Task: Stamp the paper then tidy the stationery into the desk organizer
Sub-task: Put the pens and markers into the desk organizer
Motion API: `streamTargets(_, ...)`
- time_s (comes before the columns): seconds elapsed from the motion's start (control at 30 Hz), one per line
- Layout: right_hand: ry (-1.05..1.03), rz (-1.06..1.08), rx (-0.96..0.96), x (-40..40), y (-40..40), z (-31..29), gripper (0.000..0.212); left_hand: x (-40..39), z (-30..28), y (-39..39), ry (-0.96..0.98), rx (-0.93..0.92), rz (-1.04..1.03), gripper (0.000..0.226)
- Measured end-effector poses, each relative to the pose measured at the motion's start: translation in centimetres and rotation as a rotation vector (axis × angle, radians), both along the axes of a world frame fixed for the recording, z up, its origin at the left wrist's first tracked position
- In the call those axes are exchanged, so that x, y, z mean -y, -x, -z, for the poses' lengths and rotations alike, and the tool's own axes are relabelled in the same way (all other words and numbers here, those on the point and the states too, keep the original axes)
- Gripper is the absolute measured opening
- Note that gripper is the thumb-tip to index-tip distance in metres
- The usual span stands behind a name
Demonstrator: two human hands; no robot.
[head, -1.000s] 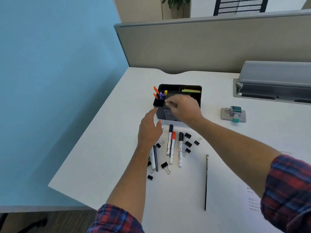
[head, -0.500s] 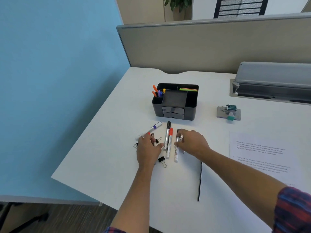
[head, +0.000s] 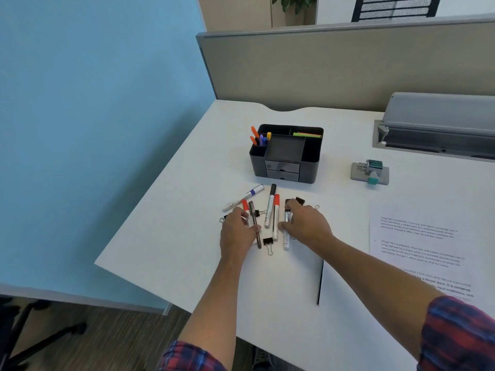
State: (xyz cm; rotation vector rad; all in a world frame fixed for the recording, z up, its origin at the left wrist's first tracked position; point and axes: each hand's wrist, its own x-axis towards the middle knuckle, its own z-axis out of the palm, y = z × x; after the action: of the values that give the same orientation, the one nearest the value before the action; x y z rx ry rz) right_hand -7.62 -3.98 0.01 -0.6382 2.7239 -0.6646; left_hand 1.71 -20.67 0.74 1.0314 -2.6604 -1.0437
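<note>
The left hand (head: 237, 231) closes its grip on a red-capped marker (head: 247, 214) and a dark pen (head: 254, 223); the right hand (head: 305, 223) grips a black-capped marker (head: 286, 231). Binder clips (head: 267, 242) lie between. The desk organizer (head: 286, 153) stands far behind, the stamp (head: 371, 172) and printed paper (head: 417, 242) to the right on the desk (head: 187, 223), its text unreadable.

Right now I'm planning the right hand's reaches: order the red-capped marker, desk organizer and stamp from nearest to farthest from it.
From the right hand:
1. Red-capped marker, just to its left.
2. Desk organizer, behind it.
3. Stamp, far back on the right.
</note>
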Motion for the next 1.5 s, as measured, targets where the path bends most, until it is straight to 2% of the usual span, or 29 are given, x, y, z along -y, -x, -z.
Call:
streamTargets(0.4, -0.045, -0.076, -0.114, 0.1, -1.5, 0.5, 0.037, -0.4, -0.6, 0.3, -0.004, 0.066, 0.013, 0.037)
streamTargets(0.7, -0.098, -0.138, -0.146, 0.0, -1.6, 0.5, 0.028, -0.5, -1.1, 0.7, 0.006, 0.066, 0.020, 0.018)
streamTargets(0.83, -0.092, -0.138, -0.134, -0.3, -1.7, 0.6, 0.028, 0.0, -1.4, 0.7, -0.003, 0.019, 0.026, 0.025)
streamTargets(1.0, -0.086, -0.149, -0.126, -0.4, -1.7, 0.6, 0.028, 1.9, -1.7, 0.5, -0.136, -0.044, 0.007, 0.034)
streamTargets(1.13, -0.108, -0.157, -0.125, -0.1, -1.7, 0.3, 0.027, 3.2, -1.8, 0.1, -0.161, -0.048, -0.017, 0.037)
streamTargets(1.23, -0.169, -0.169, -0.243, 0.2, -2.1, 0.2, 0.026, 3.5, -1.6, -0.1, -0.168, -0.037, 0.021, 0.039)
streamTargets(1.33, -0.124, -0.209, -0.339, 1.2, -2.8, -0.1, 0.030, 3.3, -1.2, 0.0, -0.180, -0.026, 0.060, 0.042)
streamTargets(1.4, -0.064, -0.287, -0.308, 2.5, -3.0, -0.4, 0.033, 3.1, -0.9, 0.0, -0.187, -0.026, 0.062, 0.042)
streamTargets(1.5, -0.125, -0.369, -0.236, 4.7, -3.1, -0.8, 0.026, 3.0, -0.3, 0.1, -0.193, -0.033, 0.061, 0.041)
